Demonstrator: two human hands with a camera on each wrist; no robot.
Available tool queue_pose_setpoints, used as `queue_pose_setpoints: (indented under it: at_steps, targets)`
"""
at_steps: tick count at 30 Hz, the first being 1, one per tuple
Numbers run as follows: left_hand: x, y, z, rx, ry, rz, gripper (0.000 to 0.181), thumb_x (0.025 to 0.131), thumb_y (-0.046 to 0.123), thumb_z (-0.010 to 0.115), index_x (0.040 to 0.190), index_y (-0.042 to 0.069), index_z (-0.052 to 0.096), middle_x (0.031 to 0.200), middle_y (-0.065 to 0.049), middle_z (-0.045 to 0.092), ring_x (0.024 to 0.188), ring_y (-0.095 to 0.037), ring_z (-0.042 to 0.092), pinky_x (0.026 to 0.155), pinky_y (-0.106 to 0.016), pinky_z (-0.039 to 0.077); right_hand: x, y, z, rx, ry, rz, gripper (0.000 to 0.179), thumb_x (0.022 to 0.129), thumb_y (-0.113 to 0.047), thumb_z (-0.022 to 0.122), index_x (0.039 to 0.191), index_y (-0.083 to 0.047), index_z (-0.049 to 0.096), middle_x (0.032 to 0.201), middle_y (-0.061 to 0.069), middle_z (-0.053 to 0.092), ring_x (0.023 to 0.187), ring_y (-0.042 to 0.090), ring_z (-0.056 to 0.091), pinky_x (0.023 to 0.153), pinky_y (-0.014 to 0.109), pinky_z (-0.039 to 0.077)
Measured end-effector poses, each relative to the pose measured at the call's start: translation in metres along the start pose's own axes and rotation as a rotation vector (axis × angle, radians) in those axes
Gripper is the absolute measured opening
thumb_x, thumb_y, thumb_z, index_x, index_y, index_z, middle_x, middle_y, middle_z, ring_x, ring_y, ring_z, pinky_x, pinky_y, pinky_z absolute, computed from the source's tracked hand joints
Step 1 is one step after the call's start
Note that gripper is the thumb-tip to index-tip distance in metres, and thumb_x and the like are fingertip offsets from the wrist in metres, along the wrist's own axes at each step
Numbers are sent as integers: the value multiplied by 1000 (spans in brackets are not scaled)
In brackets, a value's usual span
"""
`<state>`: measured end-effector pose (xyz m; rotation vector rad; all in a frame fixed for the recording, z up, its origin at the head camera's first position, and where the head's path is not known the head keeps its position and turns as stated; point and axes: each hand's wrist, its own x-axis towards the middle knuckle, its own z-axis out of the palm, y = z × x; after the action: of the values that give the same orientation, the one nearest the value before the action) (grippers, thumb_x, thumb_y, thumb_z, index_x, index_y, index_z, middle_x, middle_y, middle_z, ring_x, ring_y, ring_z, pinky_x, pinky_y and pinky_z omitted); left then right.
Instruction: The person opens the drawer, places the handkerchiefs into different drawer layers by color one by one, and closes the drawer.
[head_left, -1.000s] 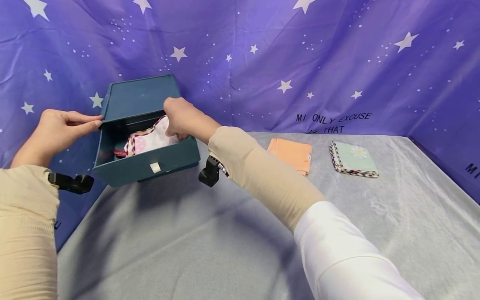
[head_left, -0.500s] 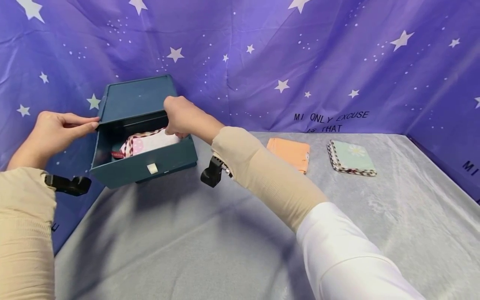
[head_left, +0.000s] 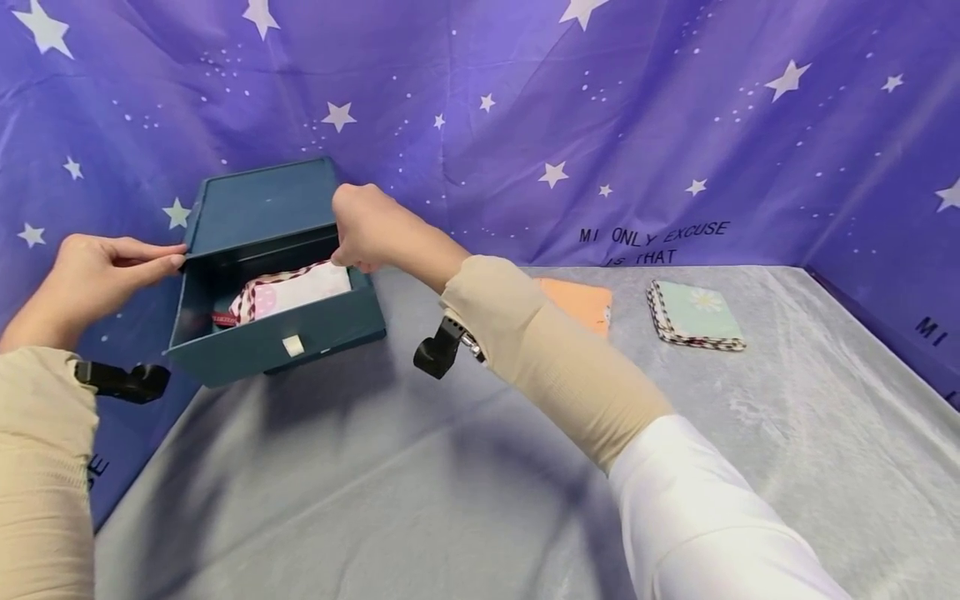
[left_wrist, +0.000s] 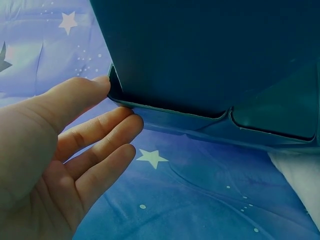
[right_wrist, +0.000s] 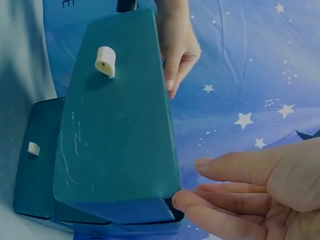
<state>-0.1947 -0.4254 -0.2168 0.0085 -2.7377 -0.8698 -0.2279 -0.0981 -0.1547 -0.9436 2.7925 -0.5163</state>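
In the head view, a dark teal storage box [head_left: 262,200] stands at the left with its upper drawer [head_left: 240,358] pulled out. Inside the drawer lies a folded white and pink handkerchief [head_left: 300,289] with a checked border. My left hand [head_left: 90,279] pinches the box's front corner, thumb on one side and fingers on the other. At the drawer's right end is my right hand [head_left: 375,225]. The right wrist view has its thumb raised apart from the fingers [right_wrist: 200,215], fingertips right at the drawer's corner, nothing between them.
A lower drawer [right_wrist: 37,160] with a white pull tab is closed beneath. On the grey cloth surface [head_left: 420,467] to the right lie a folded orange handkerchief [head_left: 577,302] and a folded mint handkerchief [head_left: 693,312]. A purple starry curtain [head_left: 480,167] hangs close behind the box.
The right hand has lowered the white and pink handkerchief's raised end into the drawer and let go, drawing slightly back to the right. The left hand keeps its place at the box's corner.
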Motion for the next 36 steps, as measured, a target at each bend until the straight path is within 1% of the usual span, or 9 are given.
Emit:
queue_pose_setpoints:
  at_steps: [9,15,21,25,27,29,33,35,36]
  targets:
    - [-3,6,0,36,1,-8,35,86,38,62,112,16,67,73,33,53,71,16,47,53,-10,39,-21,4,-5,-44,15,-42,16,84,-24,68,78,-10,68,65,1,65,59,9,62,60,20,46]
    - [3,-10,0,47,2,-9,40,85,39,62,115,13,66,80,22,61,71,12,48,50,-16,42,-34,6,-1,-74,25,-75,15,84,-23,67,75,-11,68,65,-1,64,63,9,59,64,21,45]
    - [5,-6,2,66,6,11,44,86,38,62,115,5,65,84,11,65,69,11,49,50,-17,41,-44,10,7,-89,-4,-108,16,84,-24,68,76,-10,70,65,0,64,64,9,58,65,20,45]
    - [10,-18,2,54,3,19,39,85,39,63,115,14,67,83,16,65,70,11,50,47,-21,40,-48,10,13,-88,-6,-122,16,84,-24,68,77,-10,71,72,-2,64,65,9,56,64,21,45]
    - [12,-24,3,53,1,13,39,85,40,63,116,16,66,80,28,59,71,11,50,48,-19,41,-50,11,14,-76,6,-121,16,85,-24,68,78,-10,72,76,-3,63,66,9,55,63,21,45]
    - [15,-30,3,55,-2,11,41,85,40,63,117,14,65,86,21,63,75,10,49,51,-18,41,-51,12,16,-62,14,-119,16,85,-24,68,78,-10,73,75,-4,64,65,9,56,62,22,45]
    - [17,-36,2,59,-5,-2,41,85,42,63,118,17,65,84,28,59,77,11,49,52,-16,43,-54,14,19,-39,1,-134,16,84,-23,69,77,-9,74,70,-3,65,63,8,59,63,22,46]
    - [11,-23,1,49,-14,-8,43,85,42,62,118,15,65,88,21,62,76,12,48,53,-16,42,-55,14,21,-35,-7,-147,17,83,-23,69,75,-9,73,67,-3,64,60,8,59,63,21,46]
    - [10,-21,1,43,-12,-10,41,85,41,62,117,17,65,83,27,58,75,13,48,52,-15,42,-55,14,22,-35,-8,-153,17,83,-23,69,75,-8,73,66,-2,64,59,9,59,63,21,46]
